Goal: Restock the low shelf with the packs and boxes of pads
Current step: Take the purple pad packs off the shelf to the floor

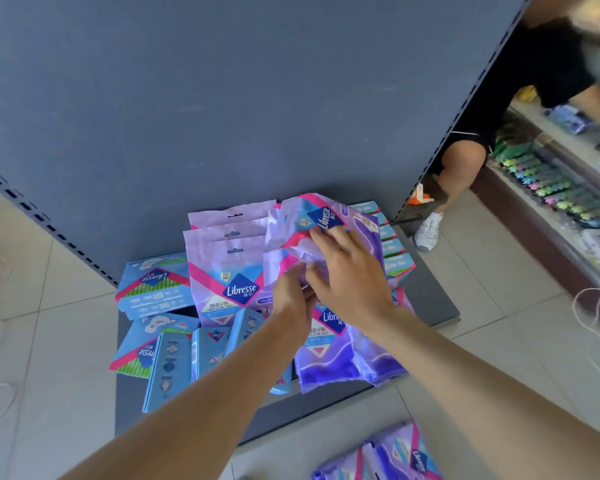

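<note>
Shelf (pixel 426 292) bearing boxes (pixel 153 289), right hand (pixel 350 275) holding pack (pixel 329 216)

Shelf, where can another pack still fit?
Bare shelf lies right of the row of blue boxes, and in a strip along the front edge. The middle is crowded with purple packs and more boxes.

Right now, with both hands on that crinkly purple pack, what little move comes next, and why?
Probably lower the purple-and-pink plastic pack and stand it upright beside the row of matching standing packs. The left hand and right hand hold it tilted above the dark grey low shelf, and more purple packs lie in front of it, not yet shelved.
</note>
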Demonstrator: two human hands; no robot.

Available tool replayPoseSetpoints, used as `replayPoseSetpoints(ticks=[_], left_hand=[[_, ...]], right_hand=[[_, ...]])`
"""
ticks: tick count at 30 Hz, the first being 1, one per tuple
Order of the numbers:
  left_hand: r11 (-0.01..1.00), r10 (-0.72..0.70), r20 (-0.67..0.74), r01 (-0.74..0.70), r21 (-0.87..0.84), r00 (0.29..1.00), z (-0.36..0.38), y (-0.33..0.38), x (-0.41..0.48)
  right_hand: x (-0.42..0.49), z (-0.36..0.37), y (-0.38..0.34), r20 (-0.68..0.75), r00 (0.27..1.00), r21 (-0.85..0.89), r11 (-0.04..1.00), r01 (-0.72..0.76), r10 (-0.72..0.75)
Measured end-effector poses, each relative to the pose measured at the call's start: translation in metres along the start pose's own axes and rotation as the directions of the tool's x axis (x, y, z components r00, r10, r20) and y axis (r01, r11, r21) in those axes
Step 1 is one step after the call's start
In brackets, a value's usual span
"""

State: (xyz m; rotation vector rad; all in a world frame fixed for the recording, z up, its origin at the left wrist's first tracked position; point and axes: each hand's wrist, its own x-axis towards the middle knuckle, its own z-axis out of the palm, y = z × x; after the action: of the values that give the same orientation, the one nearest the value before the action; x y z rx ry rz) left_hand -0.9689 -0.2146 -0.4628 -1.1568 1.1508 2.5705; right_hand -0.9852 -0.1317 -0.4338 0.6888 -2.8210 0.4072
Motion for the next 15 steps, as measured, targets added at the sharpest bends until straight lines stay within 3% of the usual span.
replayPoseSetpoints(ticks=[4, 7, 10, 13, 15], left_hand=[[0.99, -0.006, 0.073, 0.016, -0.14, 0.997, -0.001, 0.01, -0.018], [0.998, 0.063, 0.174, -0.065, 0.009, 0.983, -0.003, 0.007, -0.022], [0.987, 0.062, 0.158, -0.084, 0.136, 0.985, -0.004, 0.004, -0.029], [0.987, 0.061, 0.13, -0.079, 0.142, 0.99, -0.01, -0.001, -0.033], [0.978, 0.064, 0.147, -0.091, 0.186, 0.987, -0.013, -0.004, -0.039]], right_hand=[[-0.011, -0.011, -0.003, 0.099, 0.991, 0.261, 0.959, -0.111, 0.087], [-0.017, -0.022, -0.007, 0.104, 0.985, 0.413, 0.895, -0.17, 0.138], [-0.023, -0.032, -0.012, 0.158, 0.973, 0.563, 0.794, -0.228, 0.167], [-0.033, -0.048, -0.008, 0.222, 0.953, 0.716, 0.629, -0.304, 0.207], [-0.041, -0.066, 0.003, 0.216, 0.92, 0.802, 0.477, -0.359, 0.327]])
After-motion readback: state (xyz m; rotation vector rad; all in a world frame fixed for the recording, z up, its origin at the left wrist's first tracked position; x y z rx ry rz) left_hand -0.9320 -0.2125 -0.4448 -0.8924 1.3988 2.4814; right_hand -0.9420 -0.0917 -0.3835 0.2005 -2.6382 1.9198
